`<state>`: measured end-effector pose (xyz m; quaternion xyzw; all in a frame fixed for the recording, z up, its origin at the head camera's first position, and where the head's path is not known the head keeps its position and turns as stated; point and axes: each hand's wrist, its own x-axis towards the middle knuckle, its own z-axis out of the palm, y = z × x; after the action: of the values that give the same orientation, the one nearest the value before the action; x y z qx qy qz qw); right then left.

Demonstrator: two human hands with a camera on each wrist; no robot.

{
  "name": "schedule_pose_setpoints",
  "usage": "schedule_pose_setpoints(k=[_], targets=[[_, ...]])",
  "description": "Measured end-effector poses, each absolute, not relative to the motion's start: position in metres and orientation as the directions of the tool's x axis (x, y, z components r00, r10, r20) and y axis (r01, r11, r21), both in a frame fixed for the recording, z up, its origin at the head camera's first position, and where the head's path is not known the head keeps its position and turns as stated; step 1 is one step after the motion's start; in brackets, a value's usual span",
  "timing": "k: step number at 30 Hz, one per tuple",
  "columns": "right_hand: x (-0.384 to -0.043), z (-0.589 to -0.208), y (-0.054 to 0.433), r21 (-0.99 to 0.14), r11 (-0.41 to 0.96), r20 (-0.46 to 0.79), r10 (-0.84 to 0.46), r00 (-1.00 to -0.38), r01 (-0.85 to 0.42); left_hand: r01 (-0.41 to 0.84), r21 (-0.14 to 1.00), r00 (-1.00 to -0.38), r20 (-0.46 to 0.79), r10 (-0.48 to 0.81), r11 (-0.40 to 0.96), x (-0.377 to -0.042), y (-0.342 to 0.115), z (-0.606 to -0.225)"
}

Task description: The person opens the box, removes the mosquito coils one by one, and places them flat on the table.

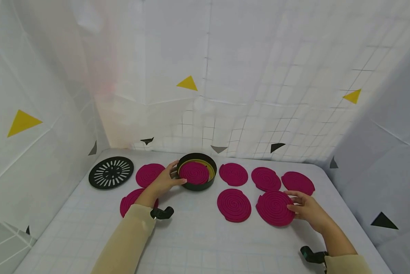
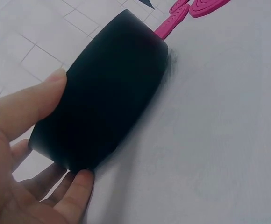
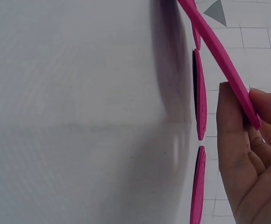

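My left hand [image 1: 163, 180] grips the left side of a round black tin [image 1: 201, 186] with a yellow inside. In the left wrist view the thumb lies on the tin's dark side wall [image 2: 103, 88], and the fingers curl by its lower edge. A magenta mosquito coil [image 1: 193, 173] lies inside the tin. At the right, my right hand [image 1: 309, 211] pinches another magenta mosquito coil [image 1: 275, 208] by its edge, between thumb and fingers. The right wrist view shows this held coil [image 3: 224, 65] tilted and raised above the white table.
A black slotted lid [image 1: 102, 179] lies at the table's far left. Two coils lie near my left forearm, one partly covered [image 1: 131, 201]. Several more, including one coil [image 1: 234, 205] left of the held one, lie across the right half. White sheeting [image 1: 242, 125] stands behind the table.
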<state>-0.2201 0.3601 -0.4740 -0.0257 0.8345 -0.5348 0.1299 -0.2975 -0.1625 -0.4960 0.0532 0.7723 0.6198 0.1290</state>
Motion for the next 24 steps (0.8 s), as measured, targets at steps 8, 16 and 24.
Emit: schedule_pose_setpoints(k=[8,16,24], targets=[[-0.223,-0.477,0.367,-0.861,0.494,-0.23,-0.166,-0.959,0.12,-0.075,0.975,-0.959,-0.128,0.252,0.211,-0.296,-0.162,-0.494],[-0.225,-0.481,0.369,-0.854,0.489,-0.291,-0.161,-0.943,0.18,-0.07,0.974,-0.958,-0.125,0.256,0.214,-0.296,-0.163,-0.494],[-0.229,-0.488,0.367,-0.857,0.478,-0.307,-0.169,-0.937,0.194,-0.081,0.973,-0.959,-0.136,0.249,0.218,-0.295,-0.163,-0.492]])
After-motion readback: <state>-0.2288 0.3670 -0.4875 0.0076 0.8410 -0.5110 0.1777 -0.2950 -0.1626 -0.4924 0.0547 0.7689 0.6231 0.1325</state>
